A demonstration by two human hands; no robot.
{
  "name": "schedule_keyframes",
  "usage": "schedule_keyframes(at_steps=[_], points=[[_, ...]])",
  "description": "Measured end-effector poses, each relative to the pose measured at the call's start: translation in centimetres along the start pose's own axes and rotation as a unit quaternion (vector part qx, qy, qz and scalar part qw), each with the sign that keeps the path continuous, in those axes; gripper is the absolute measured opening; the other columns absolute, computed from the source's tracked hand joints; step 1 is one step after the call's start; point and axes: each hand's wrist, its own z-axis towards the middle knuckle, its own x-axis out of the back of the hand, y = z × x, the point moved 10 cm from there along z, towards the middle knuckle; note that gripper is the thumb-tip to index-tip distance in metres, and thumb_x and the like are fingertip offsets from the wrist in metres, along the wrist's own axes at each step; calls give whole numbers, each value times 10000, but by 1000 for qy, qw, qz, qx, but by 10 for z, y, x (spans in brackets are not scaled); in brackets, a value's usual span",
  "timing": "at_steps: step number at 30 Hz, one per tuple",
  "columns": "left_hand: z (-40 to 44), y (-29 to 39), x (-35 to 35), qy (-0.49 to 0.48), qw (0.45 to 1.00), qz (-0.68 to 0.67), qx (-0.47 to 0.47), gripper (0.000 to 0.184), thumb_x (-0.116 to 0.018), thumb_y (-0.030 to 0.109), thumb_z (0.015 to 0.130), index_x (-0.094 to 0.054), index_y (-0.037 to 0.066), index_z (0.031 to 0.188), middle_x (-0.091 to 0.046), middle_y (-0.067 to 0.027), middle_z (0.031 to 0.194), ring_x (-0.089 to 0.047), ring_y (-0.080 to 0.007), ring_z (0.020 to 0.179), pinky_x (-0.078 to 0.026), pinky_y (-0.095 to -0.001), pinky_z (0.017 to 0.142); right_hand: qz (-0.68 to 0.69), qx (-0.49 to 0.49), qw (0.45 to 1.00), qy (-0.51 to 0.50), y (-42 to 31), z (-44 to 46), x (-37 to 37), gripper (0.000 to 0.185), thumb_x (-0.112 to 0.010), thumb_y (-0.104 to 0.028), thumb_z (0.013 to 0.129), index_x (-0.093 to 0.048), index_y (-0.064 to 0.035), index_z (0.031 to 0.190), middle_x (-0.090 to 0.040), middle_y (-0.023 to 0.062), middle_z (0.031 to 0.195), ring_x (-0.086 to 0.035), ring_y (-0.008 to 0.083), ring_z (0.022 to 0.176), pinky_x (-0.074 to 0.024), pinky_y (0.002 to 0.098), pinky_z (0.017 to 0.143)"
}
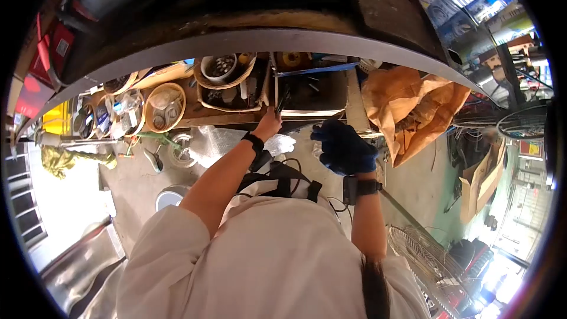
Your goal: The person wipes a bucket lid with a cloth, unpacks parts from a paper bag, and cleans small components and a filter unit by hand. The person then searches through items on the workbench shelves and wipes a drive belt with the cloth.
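My left hand [269, 124] is bare, with a black band at its wrist. It reaches to the front edge of the shelf under the worktop, its fingers closed on a dark, slim tool [282, 104] whose exact kind I cannot make out. Just beyond lies an open box [312, 110] with a few small pieces in it. My right hand [345, 146] wears a dark blue glove and hangs in front of that box, apart from it. The gloved fingers are curled in, and what they hold, if anything, is hidden.
Left of the box stand a basket with a white bowl [217, 77] of small parts and a round basket [165, 107] of clear packets. A crumpled brown paper bag [407, 112] sits at the right. The worktop edge [266, 40] overhangs the shelf. Bubble wrap [220, 145] lies below.
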Motion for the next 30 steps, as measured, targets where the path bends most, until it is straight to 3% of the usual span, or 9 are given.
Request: schedule_keyframes(at_steps=[6, 10, 13, 14, 15, 16, 23, 26, 30], points=[[-20, 70, 42, 39, 987, 153, -23, 463, -546, 299, 925, -429, -97, 1135, -589, -288, 908, -626, -366, 853, -504, -433, 653, -25, -37, 995, 84, 13, -18, 18, 385, -513, -133, 870, -505, -70, 1250, -579, 103, 1174, -536, 248, 1105, -405, 364, 977], [-64, 122, 71, 121, 975, 168, -74, 439, -518, 270, 926, -487, -84, 1183, -511, -288, 1163, -550, -397, 1021, -456, -449, 840, -244, 6, 967, 71, -11, 0, 3, 379, -503, -151, 896, -493, -69, 1265, -575, 102, 1183, -531, 245, 1117, -395, 367, 993], [-96, 194, 31, 7, 968, 169, -184, 492, -502, 313, 942, -465, -72, 1245, -435, -291, 1285, -461, -401, 1171, -390, -451, 964, -261, 32, 962, 66, -26, 26, -26, 375, -495, -165, 916, -484, -68, 1277, -572, 101, 1190, -527, 243, 1126, -388, 369, 1004], [-107, 206, 13, -6, 958, 185, -219, 521, -477, 331, 954, -432, -62, 1294, -375, -298, 1344, -399, -398, 1239, -332, -435, 1025, -4, 14, 997, 82, -16, 33, -41, 387, -471, -209, 940, -461, -69, 1301, -551, 95, 1221, -505, 237, 1152, -359, 366, 1029], [-118, 218, -5, -18, 946, 201, -253, 552, -453, 349, 966, -398, -52, 1343, -315, -306, 1404, -336, -395, 1306, -274, -420, 1086, 464, 34, 879, 106, -5, 39, -56, 404, -447, -254, 964, -437, -71, 1324, -529, 89, 1252, -482, 230, 1178, -330, 363, 1054], [-128, 231, -21, -50, 947, 163, -271, 592, -419, 389, 976, -355, -50, 1368, -299, -303, 1418, -312, -406, 1322, -254, -429, 1096, 674, 53, 724, 136, 5, 45, -71, 424, -423, -299, 989, -413, -73, 1348, -508, 83, 1283, -459, 224, 1204, -302, 360, 1079], [-177, 263, 32, -203, 971, -65, -112, 690, -327, 443, 996, -118, -23, 1459, -170, -228, 1504, -157, -293, 1410, -164, -351, 1134, 788, 36, 601, 127, 20, 114, -119, 396, -402, -329, 999, -464, -68, 1291, -502, 56, 1279, -476, 203, 1122, -383, 346, 1004], [-194, 268, 63, -164, 967, -9, -192, 669, -343, 407, 1002, -115, -23, 1461, -134, -205, 1525, -126, -260, 1423, -147, -340, 1141, 747, 113, 654, -36, -95, 136, -96, 316, -384, -317, 1001, -526, -84, 1162, -563, 45, 1127, -522, 193, 977, -425, 304, 892], [-228, 280, 115, -110, 953, -14, -282, 641, -382, 358, 1001, -149, -33, 1453, -111, -179, 1537, -82, -249, 1432, -114, -335, 1146, 448, 69, 891, 11, -123, 152, -97, 337, -368, -339, 999, -520, -87, 1163, -565, 53, 1130, -528, 200, 976, -422, 303, 884]])
